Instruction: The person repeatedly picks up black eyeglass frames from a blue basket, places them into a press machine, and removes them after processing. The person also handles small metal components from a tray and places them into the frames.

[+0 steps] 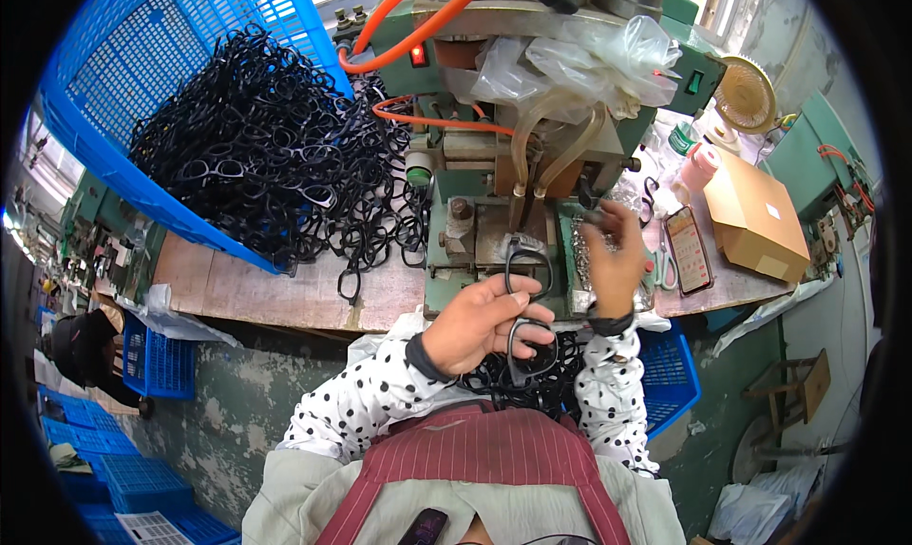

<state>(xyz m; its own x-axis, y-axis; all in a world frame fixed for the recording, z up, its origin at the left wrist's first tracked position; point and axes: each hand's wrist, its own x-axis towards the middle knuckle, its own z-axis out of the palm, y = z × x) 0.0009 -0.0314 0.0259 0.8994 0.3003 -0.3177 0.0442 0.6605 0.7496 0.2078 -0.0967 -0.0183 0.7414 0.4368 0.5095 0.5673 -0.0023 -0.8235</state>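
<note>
My left hand (pixel 475 325) is closed on a black eyeglass frame (pixel 511 347), held by its middle in front of the green machine (pixel 446 286). One rim points toward the machine's metal block, the other toward my apron. My right hand (pixel 617 260) hovers over a narrow tray of small metal parts (pixel 579 269) at the machine's right side. Its fingers are bent and smeared by motion, so whether they hold anything is unclear. Two bent clear tubes (pixel 521 160) come down behind the metal block.
A blue crate (pixel 100 98) tipped at the left spills a heap of black eyeglass frames (pixel 256 146) onto the bench. More frames lie in a blue crate (pixel 673 379) below my hands. Rightward are a phone (pixel 688 250), scissors (pixel 663 267), a cardboard box (pixel 755 217) and a pink bottle (pixel 700 165).
</note>
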